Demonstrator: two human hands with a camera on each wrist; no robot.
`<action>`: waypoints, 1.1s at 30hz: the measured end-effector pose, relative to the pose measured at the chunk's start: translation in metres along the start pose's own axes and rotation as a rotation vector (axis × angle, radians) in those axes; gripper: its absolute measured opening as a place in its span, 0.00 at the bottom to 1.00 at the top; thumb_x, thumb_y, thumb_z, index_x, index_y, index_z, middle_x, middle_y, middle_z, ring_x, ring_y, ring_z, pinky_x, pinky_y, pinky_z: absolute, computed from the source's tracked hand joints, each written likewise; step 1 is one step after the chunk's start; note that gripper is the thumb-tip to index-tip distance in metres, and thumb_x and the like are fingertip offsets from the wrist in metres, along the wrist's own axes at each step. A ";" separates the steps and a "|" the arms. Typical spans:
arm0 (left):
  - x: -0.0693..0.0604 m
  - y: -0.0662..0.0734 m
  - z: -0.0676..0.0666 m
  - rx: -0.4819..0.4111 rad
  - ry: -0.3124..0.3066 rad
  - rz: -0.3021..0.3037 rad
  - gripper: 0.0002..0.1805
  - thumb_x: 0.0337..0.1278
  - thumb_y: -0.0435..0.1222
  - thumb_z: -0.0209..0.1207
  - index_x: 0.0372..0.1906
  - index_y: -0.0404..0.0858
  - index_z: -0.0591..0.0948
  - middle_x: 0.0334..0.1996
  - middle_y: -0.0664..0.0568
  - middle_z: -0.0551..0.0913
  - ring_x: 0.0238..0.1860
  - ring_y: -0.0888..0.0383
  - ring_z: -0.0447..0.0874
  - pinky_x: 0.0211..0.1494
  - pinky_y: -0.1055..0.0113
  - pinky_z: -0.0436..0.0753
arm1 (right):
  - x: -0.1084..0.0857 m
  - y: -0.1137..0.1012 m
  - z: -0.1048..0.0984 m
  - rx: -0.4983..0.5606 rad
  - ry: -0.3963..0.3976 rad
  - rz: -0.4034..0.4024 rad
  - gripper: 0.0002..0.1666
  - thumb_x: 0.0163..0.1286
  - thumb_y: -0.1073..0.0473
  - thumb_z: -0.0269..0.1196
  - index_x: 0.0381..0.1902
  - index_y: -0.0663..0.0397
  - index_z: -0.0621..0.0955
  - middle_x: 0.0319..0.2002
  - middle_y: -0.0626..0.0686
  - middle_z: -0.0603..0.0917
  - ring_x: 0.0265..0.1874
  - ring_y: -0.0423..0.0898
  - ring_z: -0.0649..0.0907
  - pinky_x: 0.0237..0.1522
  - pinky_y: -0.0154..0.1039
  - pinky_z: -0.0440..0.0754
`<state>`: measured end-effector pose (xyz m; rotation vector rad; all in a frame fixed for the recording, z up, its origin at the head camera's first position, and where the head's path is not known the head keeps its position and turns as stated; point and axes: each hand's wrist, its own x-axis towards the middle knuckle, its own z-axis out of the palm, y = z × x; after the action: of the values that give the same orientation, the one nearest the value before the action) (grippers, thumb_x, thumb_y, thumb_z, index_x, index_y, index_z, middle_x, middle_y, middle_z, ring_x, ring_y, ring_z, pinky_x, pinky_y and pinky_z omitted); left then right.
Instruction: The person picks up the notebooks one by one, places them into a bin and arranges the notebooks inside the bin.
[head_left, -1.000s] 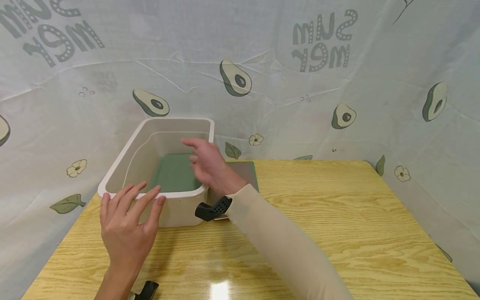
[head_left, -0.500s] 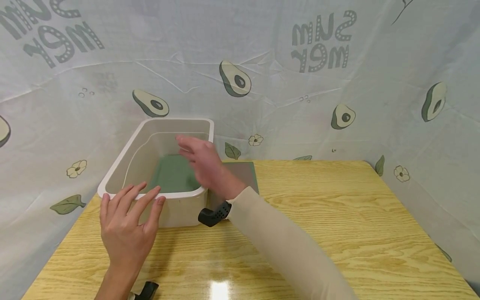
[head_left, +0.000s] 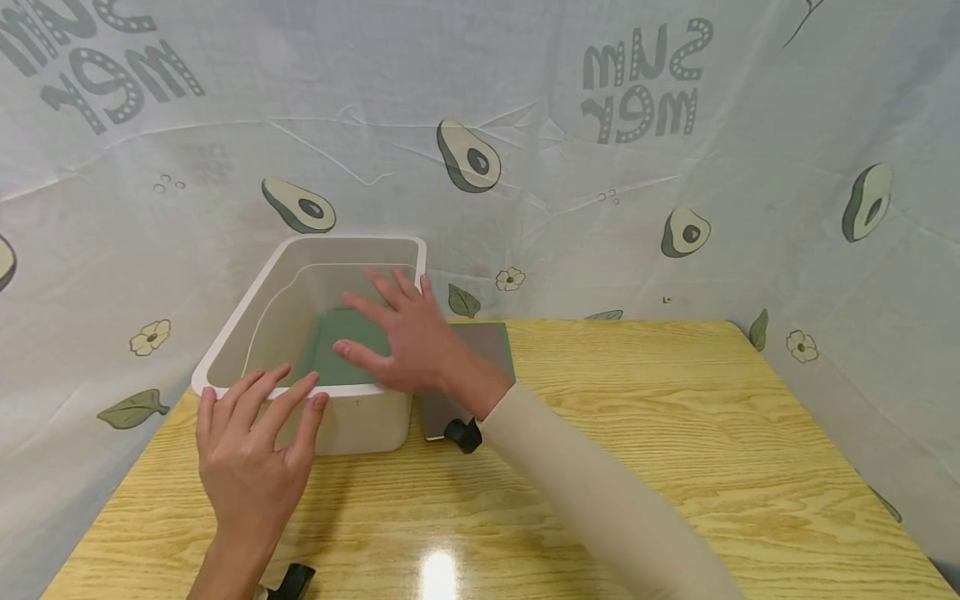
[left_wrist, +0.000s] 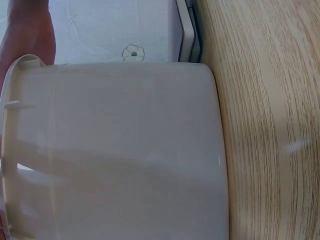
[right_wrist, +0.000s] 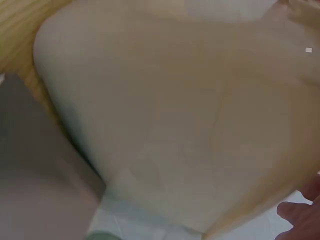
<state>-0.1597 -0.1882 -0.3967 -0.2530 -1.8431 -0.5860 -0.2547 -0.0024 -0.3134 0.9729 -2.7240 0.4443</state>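
Note:
A deep off-white plastic bin [head_left: 371,421] stands at the left of the table, with a flat green layer [head_left: 348,329] over its bottom. My left hand [head_left: 258,458] rests its fingertips on the near rim, the fingers loosely bent. Over the right rim, my right hand [head_left: 412,337] is spread with fingers apart and holds nothing; whether it touches the rim is unclear. In the left wrist view, the bin's outer wall [left_wrist: 115,140] fills the middle. Fingers of the right hand [right_wrist: 302,215] show at the right wrist view's lower right edge.
Against the bin's right side lies a flat grey-brown thing [head_left: 491,346] with a green edge, partly hidden by the right arm. A wood-grain table [head_left: 637,433] stretches right. A white avocado-print cloth [head_left: 555,217] hangs behind. Black wrist mounts [head_left: 463,435] sit on both wrists.
My right hand has spread its fingers, turned palm down and come slightly nearer over the bin's right rim. The left hand and the bin stay in place.

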 end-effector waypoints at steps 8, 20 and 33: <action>0.000 -0.001 -0.002 0.006 0.016 0.001 0.25 0.74 0.56 0.60 0.46 0.40 0.93 0.48 0.38 0.92 0.55 0.34 0.86 0.76 0.28 0.65 | -0.008 0.005 -0.004 -0.006 0.019 -0.023 0.42 0.78 0.28 0.55 0.84 0.33 0.64 0.89 0.51 0.49 0.89 0.58 0.45 0.86 0.65 0.43; -0.001 -0.001 -0.003 -0.002 0.015 0.001 0.25 0.74 0.57 0.60 0.46 0.40 0.93 0.49 0.38 0.92 0.55 0.34 0.86 0.76 0.28 0.64 | -0.016 0.019 -0.007 0.027 -0.038 0.033 0.43 0.79 0.27 0.52 0.85 0.31 0.62 0.89 0.53 0.47 0.88 0.62 0.45 0.85 0.66 0.42; -0.002 0.000 -0.001 -0.013 0.020 -0.008 0.24 0.74 0.56 0.60 0.46 0.41 0.94 0.48 0.38 0.92 0.55 0.34 0.86 0.76 0.28 0.64 | -0.044 0.064 -0.012 0.041 -0.013 0.136 0.45 0.78 0.27 0.53 0.86 0.33 0.59 0.89 0.53 0.46 0.88 0.63 0.45 0.85 0.68 0.38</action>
<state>-0.1581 -0.1884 -0.3983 -0.2471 -1.8223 -0.6042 -0.2610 0.0746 -0.3285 0.8054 -2.8148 0.5209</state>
